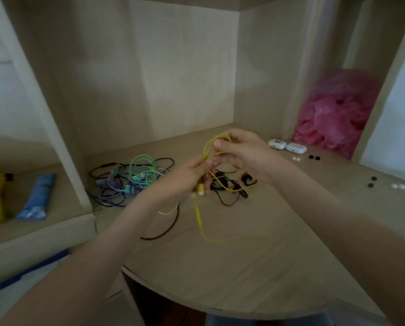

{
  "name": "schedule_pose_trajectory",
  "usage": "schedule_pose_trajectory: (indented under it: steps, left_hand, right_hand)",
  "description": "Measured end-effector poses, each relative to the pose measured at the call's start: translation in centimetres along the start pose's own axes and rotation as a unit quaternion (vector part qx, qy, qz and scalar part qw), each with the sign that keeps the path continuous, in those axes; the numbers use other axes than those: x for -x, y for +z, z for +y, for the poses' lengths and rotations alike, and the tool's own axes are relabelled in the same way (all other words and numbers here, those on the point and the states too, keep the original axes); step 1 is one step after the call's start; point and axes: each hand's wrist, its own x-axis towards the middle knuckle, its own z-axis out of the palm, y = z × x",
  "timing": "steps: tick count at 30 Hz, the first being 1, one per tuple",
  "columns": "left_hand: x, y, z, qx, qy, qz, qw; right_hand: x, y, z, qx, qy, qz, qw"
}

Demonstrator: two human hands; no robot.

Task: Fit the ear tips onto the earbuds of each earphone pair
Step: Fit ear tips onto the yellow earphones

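Aloft, left hand (187,178), right hand (243,152) on earphones (199,220)

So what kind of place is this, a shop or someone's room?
Most likely a room at home: a built-in wooden desk with side shelves, a crumpled pink plastic bag in one nook, and earphones tangled on it.

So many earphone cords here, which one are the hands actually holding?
The yellow earphones: the left hand and right hand both grip their cord above the desk. The green and purple tangle and the black earphones lie on it.
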Motion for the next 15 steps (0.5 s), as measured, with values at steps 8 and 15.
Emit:
schedule_pose_trajectory:
  steps: [8,15]
  left_hand:
    - [-1.0,-8.5,0.8,0.113,-0.03,0.166,0.979]
    - [-3.8,-15.0,-0.7,-0.021,-0.05,0.403,0.914]
  right_hand:
    - [-5.5,3.1,1.4,0.443,0.069,-0.217,0.867]
    - [-9.0,4.7,3.4,0.459,0.053,-0.153,0.874]
